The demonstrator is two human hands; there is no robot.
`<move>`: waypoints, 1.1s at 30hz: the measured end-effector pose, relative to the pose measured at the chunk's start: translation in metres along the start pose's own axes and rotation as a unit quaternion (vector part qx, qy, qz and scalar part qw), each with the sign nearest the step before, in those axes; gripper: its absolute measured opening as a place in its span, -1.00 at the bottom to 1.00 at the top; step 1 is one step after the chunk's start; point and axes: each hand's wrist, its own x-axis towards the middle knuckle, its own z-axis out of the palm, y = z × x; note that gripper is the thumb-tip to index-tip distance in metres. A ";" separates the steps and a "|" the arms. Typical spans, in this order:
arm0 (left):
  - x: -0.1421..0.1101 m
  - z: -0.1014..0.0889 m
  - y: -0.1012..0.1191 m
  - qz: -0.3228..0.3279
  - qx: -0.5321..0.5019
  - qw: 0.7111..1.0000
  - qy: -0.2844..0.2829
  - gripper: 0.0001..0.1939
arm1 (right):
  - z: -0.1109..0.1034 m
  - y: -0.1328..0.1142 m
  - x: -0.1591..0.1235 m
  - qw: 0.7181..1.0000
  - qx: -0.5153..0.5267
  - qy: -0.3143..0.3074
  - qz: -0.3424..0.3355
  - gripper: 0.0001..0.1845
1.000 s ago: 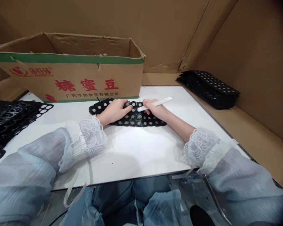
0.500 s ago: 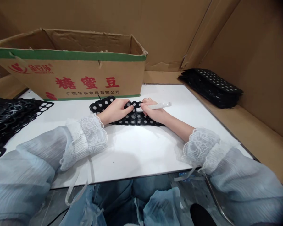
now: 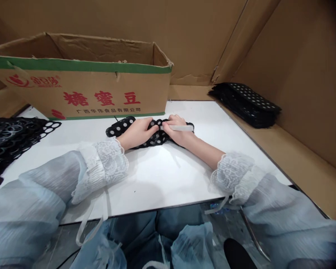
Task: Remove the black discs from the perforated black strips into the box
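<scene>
A black sheet with rows of white dots (image 3: 122, 126) lies on the white table, bunched near its middle. My left hand (image 3: 137, 132) is closed over its left part, thumb pointing right along the top. My right hand (image 3: 179, 130) presses on the right part and grips a slim white pen-like tool (image 3: 182, 127), whose rear end points right. The tool's tip is close to my left thumb, at the dotted surface; whether it touches I cannot tell. My right hand hides much of the sheet's right end.
Behind my hands stands an open cardboard box (image 3: 103, 89) with a green rim. A pile of black ring-edged sheets (image 3: 14, 138) is on the left of the white table (image 3: 156, 179). Past the table's right edge, a stack of black dotted pieces (image 3: 246, 104) lies on cardboard.
My right hand has shifted slightly left, and the white tool now lies more level. The right part of the dotted sheet has bunched up; its lower right edge no longer spreads flat.
</scene>
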 end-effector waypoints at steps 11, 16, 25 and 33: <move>0.003 0.003 -0.003 -0.032 0.005 0.999 -0.002 -0.72 | -0.025 0.006 -0.005 0.973 0.151 -0.174 0.013 -0.61; 0.002 0.004 -0.002 -0.035 0.003 0.999 0.014 -0.72 | -0.024 0.000 -0.008 0.977 0.157 -0.139 0.035 -0.60; -0.002 0.007 0.008 -0.031 -0.063 0.997 0.024 -0.68 | -0.020 -0.008 -0.011 0.999 0.008 0.045 -0.029 -0.66; 0.003 0.000 0.006 -0.006 -0.098 0.987 -0.129 -0.65 | -0.021 0.004 -0.011 0.998 0.055 0.009 -0.026 -0.64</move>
